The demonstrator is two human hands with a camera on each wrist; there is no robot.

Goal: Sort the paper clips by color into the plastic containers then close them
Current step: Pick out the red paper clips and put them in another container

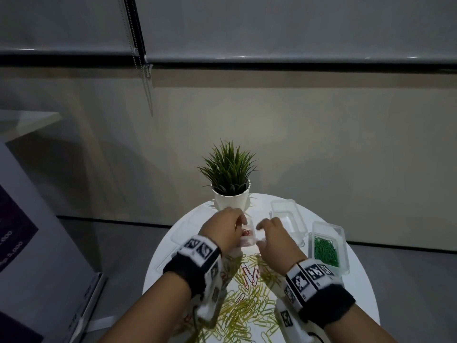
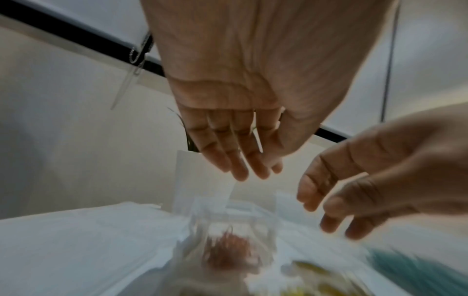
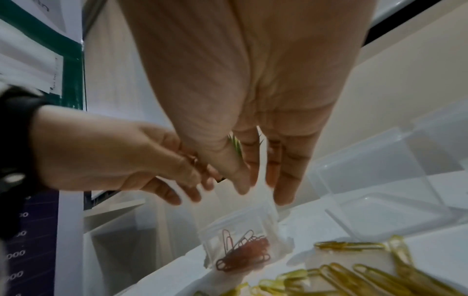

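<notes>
A small clear container (image 1: 248,240) (image 3: 243,248) holding several red paper clips stands on the round white table (image 1: 361,298), with its lid (image 2: 200,180) raised. My left hand (image 1: 230,225) (image 2: 253,172) hovers over its left side with fingers extended, the tips near the lid's edge. My right hand (image 1: 268,233) (image 3: 260,192) hovers at the right side, fingers relaxed and straight. Neither hand plainly holds anything. A pile of yellow paper clips (image 1: 244,305) (image 3: 367,270) with a few red ones (image 1: 249,274) lies nearer to me.
A clear container of green clips (image 1: 326,248) sits at the right, lid open. An empty clear container (image 1: 286,215) (image 3: 380,170) lies behind it, another clear one (image 1: 185,231) at the left. A potted plant (image 1: 231,196) stands at the table's far edge.
</notes>
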